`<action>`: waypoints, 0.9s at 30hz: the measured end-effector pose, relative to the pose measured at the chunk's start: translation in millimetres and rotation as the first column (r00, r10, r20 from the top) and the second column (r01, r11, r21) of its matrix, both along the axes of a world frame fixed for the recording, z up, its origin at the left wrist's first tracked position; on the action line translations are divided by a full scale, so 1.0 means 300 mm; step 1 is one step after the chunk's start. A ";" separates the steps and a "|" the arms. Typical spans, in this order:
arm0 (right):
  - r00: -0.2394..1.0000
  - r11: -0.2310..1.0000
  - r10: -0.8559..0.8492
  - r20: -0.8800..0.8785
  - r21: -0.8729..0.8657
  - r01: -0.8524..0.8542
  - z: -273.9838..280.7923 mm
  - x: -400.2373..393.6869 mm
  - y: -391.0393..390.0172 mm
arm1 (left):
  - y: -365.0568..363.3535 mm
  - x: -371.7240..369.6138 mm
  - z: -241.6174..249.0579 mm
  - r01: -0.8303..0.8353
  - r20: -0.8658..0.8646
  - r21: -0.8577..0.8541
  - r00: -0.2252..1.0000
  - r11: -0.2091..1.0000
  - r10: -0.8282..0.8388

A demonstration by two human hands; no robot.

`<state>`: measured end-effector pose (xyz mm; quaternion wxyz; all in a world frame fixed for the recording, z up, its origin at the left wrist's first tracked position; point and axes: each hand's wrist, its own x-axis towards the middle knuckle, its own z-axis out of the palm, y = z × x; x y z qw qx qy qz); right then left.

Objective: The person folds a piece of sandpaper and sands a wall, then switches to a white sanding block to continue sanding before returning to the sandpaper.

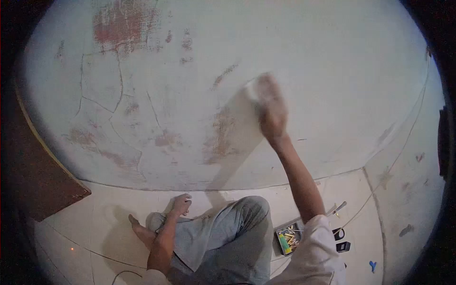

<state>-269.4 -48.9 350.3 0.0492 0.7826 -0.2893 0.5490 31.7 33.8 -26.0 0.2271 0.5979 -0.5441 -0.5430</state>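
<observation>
My right hand (271, 107) is stretched out to the wall (332, 95), smeared by motion. A whitish flat piece (251, 90) shows along its left edge, pressed between the fingers and the wall; its kind is too blurred to tell. Bare reddish-brown patches (219, 135) and cracks mark the pale wall surface to the left. Down by my bent knee, my left hand (181, 205) rests with its fingers curled in. Whatever may be inside those fingers is hidden.
Beside my right thigh sits an open tray (288, 239) of small mixed items. Near it lie a black box (343, 246) and a blue item (373, 266) on the tiled floor. A brown panel (42, 166) stands at left. A thin cable (384, 178) runs along the right.
</observation>
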 end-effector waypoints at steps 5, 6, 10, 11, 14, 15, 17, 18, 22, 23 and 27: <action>0.851 0.840 -0.409 -0.329 -0.499 0.211 -0.040 0.069 0.006 | 0.022 -0.013 0.038 0.005 0.007 0.008 1.000 1.000 -0.005; 0.870 0.866 -0.355 -0.343 -0.471 0.168 -0.023 0.036 0.001 | 0.005 -0.019 -0.001 -0.003 0.031 0.021 1.000 1.000 0.002; 0.902 0.829 -0.323 0.288 -0.373 0.416 0.052 0.077 0.038 | 0.026 -0.019 -0.049 -0.089 -0.038 -0.032 0.995 0.996 0.087; 0.915 0.836 -0.398 -0.062 -0.436 0.334 0.015 0.069 0.041 | 0.025 -0.015 -0.031 -0.048 0.000 -0.023 0.999 0.999 0.048; 0.900 0.835 -0.386 -0.204 -0.493 0.246 0.020 0.029 0.005 | 0.025 -0.013 0.004 -0.034 0.032 -0.030 0.999 0.999 0.035; 0.942 0.815 -0.334 -0.012 -0.506 0.283 0.028 0.020 -0.005 | 0.021 -0.016 0.016 -0.037 0.015 -0.047 0.999 0.998 0.038; 0.931 0.858 -0.342 -0.129 -0.448 0.253 0.002 0.036 -0.001 | 0.037 -0.024 0.032 -0.021 0.013 -0.022 1.000 1.000 0.021; 0.910 0.891 -0.345 -0.230 -0.386 0.240 -0.015 0.049 0.011 | 0.043 -0.018 0.033 -0.008 0.047 -0.022 0.999 1.000 0.009; 0.905 0.833 -0.397 -0.151 -0.472 0.287 0.037 0.013 -0.008 | 0.006 -0.016 0.007 -0.005 0.021 -0.003 1.000 1.000 0.005; 0.926 0.796 -0.339 0.166 -0.474 0.377 0.053 0.002 -0.026 | 0.000 -0.020 0.004 0.015 0.016 -0.005 1.000 1.000 -0.015; 0.814 0.952 -0.298 -0.498 -0.220 0.214 -0.017 0.007 0.021 | 0.016 -0.018 0.006 0.042 0.020 0.030 0.999 0.999 -0.043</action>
